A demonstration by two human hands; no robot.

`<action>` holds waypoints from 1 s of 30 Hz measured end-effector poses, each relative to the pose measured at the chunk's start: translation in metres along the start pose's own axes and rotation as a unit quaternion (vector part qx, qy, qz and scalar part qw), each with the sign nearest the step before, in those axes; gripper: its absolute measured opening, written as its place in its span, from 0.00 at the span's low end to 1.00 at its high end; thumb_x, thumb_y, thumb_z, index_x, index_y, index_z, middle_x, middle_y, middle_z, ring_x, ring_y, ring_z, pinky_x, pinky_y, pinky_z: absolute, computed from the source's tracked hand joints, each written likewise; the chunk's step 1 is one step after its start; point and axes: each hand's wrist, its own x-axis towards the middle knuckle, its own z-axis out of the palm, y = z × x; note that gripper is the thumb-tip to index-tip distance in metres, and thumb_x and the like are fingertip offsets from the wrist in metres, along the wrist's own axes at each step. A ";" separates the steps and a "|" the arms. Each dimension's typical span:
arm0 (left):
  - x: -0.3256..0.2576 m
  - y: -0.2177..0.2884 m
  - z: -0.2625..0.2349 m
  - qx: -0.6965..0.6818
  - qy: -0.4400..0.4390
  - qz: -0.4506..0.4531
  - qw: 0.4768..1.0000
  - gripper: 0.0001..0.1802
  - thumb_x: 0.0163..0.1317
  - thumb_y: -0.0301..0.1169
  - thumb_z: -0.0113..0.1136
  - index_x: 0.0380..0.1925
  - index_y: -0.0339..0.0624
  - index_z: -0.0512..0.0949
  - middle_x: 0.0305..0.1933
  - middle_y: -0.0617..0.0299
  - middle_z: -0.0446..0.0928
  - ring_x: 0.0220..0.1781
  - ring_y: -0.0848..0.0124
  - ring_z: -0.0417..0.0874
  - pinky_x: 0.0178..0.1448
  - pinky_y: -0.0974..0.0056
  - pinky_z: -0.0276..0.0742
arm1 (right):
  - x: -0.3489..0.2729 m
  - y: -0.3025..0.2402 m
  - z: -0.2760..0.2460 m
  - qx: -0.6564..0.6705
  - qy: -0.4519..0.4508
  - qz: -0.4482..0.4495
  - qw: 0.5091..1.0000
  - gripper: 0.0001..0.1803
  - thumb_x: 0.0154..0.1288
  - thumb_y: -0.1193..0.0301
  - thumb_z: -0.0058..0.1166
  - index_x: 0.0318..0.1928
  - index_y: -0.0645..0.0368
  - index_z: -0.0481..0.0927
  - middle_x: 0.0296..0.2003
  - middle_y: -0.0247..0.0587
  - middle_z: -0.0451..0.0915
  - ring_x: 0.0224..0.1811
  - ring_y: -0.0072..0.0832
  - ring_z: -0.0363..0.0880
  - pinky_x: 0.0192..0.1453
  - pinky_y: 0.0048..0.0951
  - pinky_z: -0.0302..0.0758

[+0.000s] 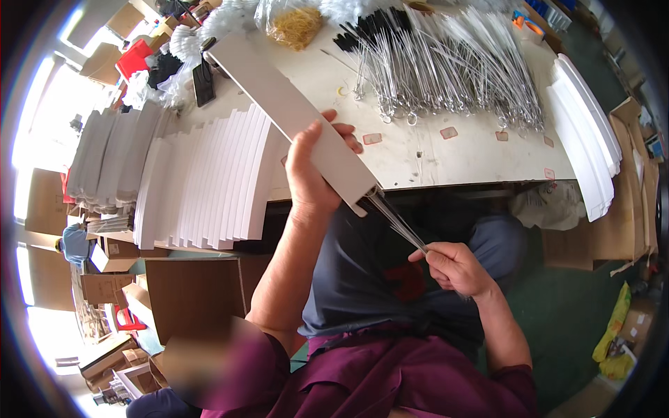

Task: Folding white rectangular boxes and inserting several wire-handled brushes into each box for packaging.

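White sleeve (293,111) apparently hides wire skewers' (397,223) tips.

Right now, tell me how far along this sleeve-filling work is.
Done: I cannot tell which white sleeves in the fanned stack are filled. In hand: the left hand holds a long white sleeve; the right hand grips a thin bundle of metal skewers at its open end. Left: a large pile of loose skewers on the table.
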 end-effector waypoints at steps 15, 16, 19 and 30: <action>-0.078 -0.058 0.014 0.189 -0.028 0.001 0.982 0.28 0.77 0.49 0.46 0.53 0.30 0.75 0.45 0.43 0.84 0.47 0.58 0.86 0.57 0.54 0.81 | 0.051 -0.045 0.014 -0.083 0.033 -0.128 0.988 0.23 0.80 0.59 0.56 0.62 0.65 0.76 0.38 0.30 0.80 0.36 0.15 0.74 0.40 0.24 0.74; -0.082 -0.055 0.012 0.190 -0.028 0.000 0.981 0.28 0.77 0.49 0.46 0.53 0.30 0.75 0.45 0.43 0.84 0.47 0.58 0.86 0.57 0.54 0.81 | 0.050 -0.044 0.007 -0.122 0.027 -0.116 0.985 0.22 0.80 0.59 0.57 0.58 0.66 0.79 0.36 0.29 0.80 0.35 0.15 0.74 0.40 0.24 0.75; -0.097 -0.023 -0.006 0.402 -0.156 -0.186 0.883 0.20 0.73 0.43 0.63 0.43 0.32 0.82 0.38 0.56 0.87 0.41 0.69 0.86 0.48 0.64 0.83 | 0.041 -0.048 -0.001 -0.146 0.035 -0.136 0.979 0.20 0.77 0.58 0.61 0.49 0.67 0.83 0.32 0.29 0.81 0.36 0.14 0.75 0.40 0.24 0.75; -0.114 0.014 0.027 0.744 -0.383 0.164 0.523 0.39 0.48 0.34 0.76 0.62 0.33 0.74 0.56 0.46 0.77 0.59 0.52 0.78 0.65 0.48 0.75 | 0.026 -0.078 0.006 -0.377 -0.023 0.011 0.926 0.19 0.70 0.61 0.65 0.47 0.66 0.84 0.34 0.48 0.88 0.36 0.28 0.86 0.41 0.33 0.79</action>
